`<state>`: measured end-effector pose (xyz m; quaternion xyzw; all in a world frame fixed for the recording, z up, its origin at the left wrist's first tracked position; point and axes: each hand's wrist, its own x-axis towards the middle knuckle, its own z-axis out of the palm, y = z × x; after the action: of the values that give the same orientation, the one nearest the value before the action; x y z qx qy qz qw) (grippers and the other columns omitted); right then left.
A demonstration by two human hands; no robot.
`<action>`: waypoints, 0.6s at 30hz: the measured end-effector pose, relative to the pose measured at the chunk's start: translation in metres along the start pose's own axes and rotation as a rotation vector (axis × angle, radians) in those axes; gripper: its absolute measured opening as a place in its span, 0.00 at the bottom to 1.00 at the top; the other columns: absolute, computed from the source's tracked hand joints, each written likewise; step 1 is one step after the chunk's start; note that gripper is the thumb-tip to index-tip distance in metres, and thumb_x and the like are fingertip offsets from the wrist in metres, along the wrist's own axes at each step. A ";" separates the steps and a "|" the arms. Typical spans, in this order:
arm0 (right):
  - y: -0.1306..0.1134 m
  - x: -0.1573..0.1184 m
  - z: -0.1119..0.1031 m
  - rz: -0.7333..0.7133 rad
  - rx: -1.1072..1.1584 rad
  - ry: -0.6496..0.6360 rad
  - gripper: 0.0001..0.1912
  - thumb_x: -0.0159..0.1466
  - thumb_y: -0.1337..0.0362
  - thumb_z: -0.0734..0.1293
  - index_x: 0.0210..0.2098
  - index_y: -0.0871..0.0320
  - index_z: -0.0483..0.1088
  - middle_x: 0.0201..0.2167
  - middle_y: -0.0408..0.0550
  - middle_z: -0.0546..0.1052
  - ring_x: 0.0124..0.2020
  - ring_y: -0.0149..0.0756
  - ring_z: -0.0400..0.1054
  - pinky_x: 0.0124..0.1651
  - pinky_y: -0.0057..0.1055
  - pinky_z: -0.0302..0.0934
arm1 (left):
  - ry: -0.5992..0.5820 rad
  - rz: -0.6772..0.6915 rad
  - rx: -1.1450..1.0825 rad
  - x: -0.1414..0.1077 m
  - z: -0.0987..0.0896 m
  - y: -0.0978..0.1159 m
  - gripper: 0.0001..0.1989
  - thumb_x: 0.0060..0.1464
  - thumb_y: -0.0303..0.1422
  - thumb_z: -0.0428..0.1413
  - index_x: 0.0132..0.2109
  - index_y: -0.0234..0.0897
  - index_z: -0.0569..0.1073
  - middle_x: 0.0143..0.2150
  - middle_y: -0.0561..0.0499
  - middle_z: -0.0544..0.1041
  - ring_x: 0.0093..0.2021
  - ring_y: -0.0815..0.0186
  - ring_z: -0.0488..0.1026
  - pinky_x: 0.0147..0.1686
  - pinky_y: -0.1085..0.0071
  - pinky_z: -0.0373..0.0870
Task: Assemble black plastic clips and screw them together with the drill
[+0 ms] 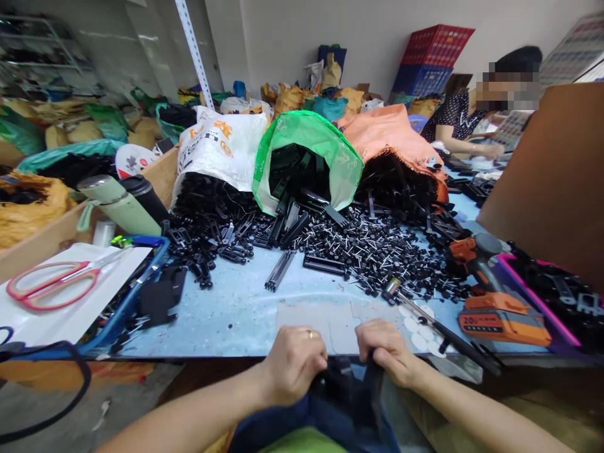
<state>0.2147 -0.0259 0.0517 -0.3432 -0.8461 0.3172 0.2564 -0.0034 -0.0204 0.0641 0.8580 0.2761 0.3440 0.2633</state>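
My left hand [298, 363] is closed at the table's front edge, with a ring on one finger. Across from it my right hand [384, 351] is also closed, its fingers wrapped round a dark bar. Between them, over my lap, is a black plastic part [346, 384], gripped from both sides; its lower portion is blurred and its exact kind is unclear. Just beyond my hands lies a flat grey cardboard piece [325, 321]. Farther off are a pair of long black slotted pieces [280, 270] and a heap of black-headed screws [377, 248].
White [221, 148], green [306, 123] and orange [387, 129] sacks spill black parts. An orange cordless drill [503, 314], a black-handled tool [443, 330] and a purple tray [538, 302] lie right. Scissors [51, 283] and a blue basket [158, 251] stand left. A person [460, 129] works behind cardboard.
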 end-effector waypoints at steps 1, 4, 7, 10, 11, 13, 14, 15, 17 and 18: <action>-0.011 0.005 0.014 -0.002 0.106 0.057 0.35 0.62 0.43 0.35 0.23 0.53 0.63 0.17 0.48 0.64 0.22 0.36 0.63 0.29 0.33 0.59 | 0.088 0.016 -0.123 -0.003 0.001 0.014 0.31 0.62 0.44 0.25 0.26 0.36 0.65 0.20 0.50 0.66 0.22 0.68 0.65 0.25 0.71 0.62; -0.018 0.029 0.061 0.080 0.113 0.435 0.34 0.63 0.48 0.34 0.36 0.53 0.64 0.31 0.55 0.70 0.35 0.41 0.67 0.37 0.38 0.63 | 0.444 0.016 -0.239 -0.007 0.016 0.031 0.29 0.61 0.46 0.27 0.33 0.37 0.68 0.24 0.48 0.69 0.26 0.67 0.68 0.27 0.70 0.65; 0.016 0.062 0.076 0.119 -0.183 0.559 0.22 0.66 0.59 0.42 0.48 0.53 0.61 0.48 0.57 0.66 0.50 0.43 0.62 0.47 0.42 0.60 | 0.501 0.062 0.017 -0.009 0.033 0.003 0.32 0.59 0.50 0.27 0.50 0.35 0.66 0.36 0.41 0.74 0.35 0.61 0.72 0.32 0.65 0.68; 0.068 0.092 0.043 0.083 -0.513 0.393 0.12 0.62 0.61 0.57 0.44 0.51 0.65 0.55 0.53 0.63 0.57 0.48 0.55 0.55 0.47 0.52 | 0.287 0.015 0.417 -0.012 0.038 -0.043 0.36 0.56 0.55 0.32 0.56 0.33 0.64 0.38 0.40 0.73 0.37 0.59 0.71 0.34 0.64 0.67; 0.083 0.100 0.027 0.072 -0.560 0.357 0.09 0.60 0.63 0.61 0.41 0.51 0.67 0.56 0.53 0.63 0.58 0.50 0.53 0.56 0.49 0.50 | 0.190 -0.021 0.518 -0.012 0.038 -0.057 0.35 0.54 0.55 0.36 0.55 0.34 0.65 0.37 0.40 0.73 0.38 0.58 0.70 0.35 0.63 0.67; 0.104 0.114 -0.001 0.049 -0.594 0.302 0.03 0.57 0.66 0.65 0.33 0.53 0.68 0.56 0.53 0.64 0.58 0.52 0.53 0.57 0.50 0.47 | 0.003 -0.079 0.640 -0.006 0.036 -0.078 0.31 0.53 0.53 0.44 0.54 0.35 0.66 0.38 0.41 0.72 0.41 0.57 0.69 0.38 0.62 0.65; 0.109 0.120 -0.012 0.038 -0.606 0.273 0.03 0.57 0.67 0.66 0.30 0.53 0.67 0.55 0.53 0.64 0.57 0.51 0.54 0.56 0.48 0.48 | -0.059 -0.109 0.672 0.001 0.034 -0.087 0.28 0.53 0.51 0.47 0.53 0.36 0.67 0.39 0.42 0.72 0.43 0.56 0.68 0.40 0.61 0.64; 0.111 0.126 -0.020 0.031 -0.614 0.248 0.02 0.57 0.67 0.65 0.30 0.54 0.67 0.54 0.54 0.65 0.55 0.49 0.57 0.55 0.47 0.51 | -0.095 -0.155 0.695 0.010 0.033 -0.095 0.26 0.53 0.49 0.50 0.52 0.37 0.68 0.40 0.42 0.72 0.44 0.56 0.67 0.42 0.60 0.63; 0.107 0.137 -0.030 0.034 -0.619 0.219 0.01 0.60 0.66 0.62 0.33 0.54 0.66 0.49 0.56 0.69 0.48 0.45 0.64 0.49 0.42 0.58 | -0.106 -0.284 0.726 0.032 0.027 -0.109 0.23 0.54 0.46 0.51 0.51 0.38 0.69 0.41 0.43 0.72 0.45 0.56 0.66 0.43 0.60 0.61; 0.102 0.141 -0.033 0.043 -0.618 0.216 0.03 0.62 0.65 0.60 0.36 0.55 0.65 0.45 0.56 0.72 0.43 0.43 0.66 0.45 0.40 0.60 | -0.086 -0.342 0.741 0.044 0.022 -0.117 0.22 0.54 0.46 0.51 0.51 0.37 0.69 0.41 0.42 0.72 0.45 0.56 0.65 0.43 0.60 0.60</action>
<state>0.1897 0.1479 0.0309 -0.4543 -0.8628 0.0125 0.2213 0.0053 0.0857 -0.0047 0.8502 0.5086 0.1364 0.0012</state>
